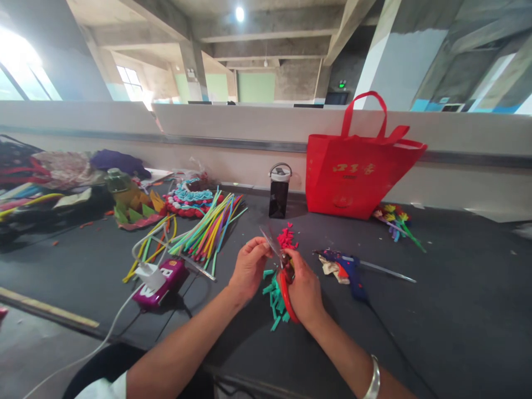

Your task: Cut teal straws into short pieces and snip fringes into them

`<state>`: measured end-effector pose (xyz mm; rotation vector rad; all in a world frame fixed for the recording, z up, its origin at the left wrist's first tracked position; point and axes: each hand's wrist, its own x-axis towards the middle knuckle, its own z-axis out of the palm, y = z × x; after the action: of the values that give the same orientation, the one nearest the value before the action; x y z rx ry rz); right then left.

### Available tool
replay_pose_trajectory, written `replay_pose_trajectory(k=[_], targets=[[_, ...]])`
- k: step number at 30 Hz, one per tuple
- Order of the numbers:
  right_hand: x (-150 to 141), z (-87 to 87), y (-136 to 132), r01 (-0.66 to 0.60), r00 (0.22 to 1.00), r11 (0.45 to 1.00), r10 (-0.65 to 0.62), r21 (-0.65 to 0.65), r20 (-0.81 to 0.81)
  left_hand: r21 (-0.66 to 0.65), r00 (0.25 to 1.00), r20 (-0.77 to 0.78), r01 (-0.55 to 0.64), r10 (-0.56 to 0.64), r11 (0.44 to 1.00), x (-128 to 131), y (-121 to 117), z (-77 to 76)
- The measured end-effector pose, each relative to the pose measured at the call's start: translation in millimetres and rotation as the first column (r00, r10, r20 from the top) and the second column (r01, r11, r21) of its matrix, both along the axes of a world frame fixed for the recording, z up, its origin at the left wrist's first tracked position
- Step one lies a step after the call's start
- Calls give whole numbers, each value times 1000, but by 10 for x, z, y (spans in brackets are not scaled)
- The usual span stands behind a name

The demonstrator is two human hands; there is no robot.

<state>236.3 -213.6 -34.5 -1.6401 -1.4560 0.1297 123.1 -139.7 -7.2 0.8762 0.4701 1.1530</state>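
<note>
My right hand [305,291] is wrapped around the red handles of a pair of scissors [279,260], whose blades point up and left. My left hand [249,266] pinches something small right at the blades; I cannot make out what it is. Under both hands lies a small heap of green cut strips [275,302] on the dark table [436,310]. A little pile of red cut pieces [286,238] lies just beyond the scissors.
A blue glue gun [347,269] with its cord lies right of my hands. A bundle of coloured strips [208,230], a magenta power strip [164,281], a black bottle [279,191], a red tote bag [357,169] and small paper flowers [394,219] stand around.
</note>
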Motion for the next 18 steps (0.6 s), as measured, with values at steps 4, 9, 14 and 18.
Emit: replay_pose_trajectory(k=[4, 9, 14, 18], targets=[[-4, -17, 0, 14, 997, 1000, -13, -11, 79, -17, 1000, -1, -24, 24, 1000, 15, -37, 11], [-8, -27, -7, 15, 996, 1000, -16, 4, 93, -24, 1000, 0, -12, 12, 1000, 28, -50, -6], [-7, -29, -14, 1, 997, 1000, 0, -13, 79, -30, 1000, 17, -7, 7, 1000, 33, -44, -22], [-13, -11, -20, 5, 996, 1000, -4, -20, 85, -43, 1000, 9, -12, 12, 999, 31, -56, 4]])
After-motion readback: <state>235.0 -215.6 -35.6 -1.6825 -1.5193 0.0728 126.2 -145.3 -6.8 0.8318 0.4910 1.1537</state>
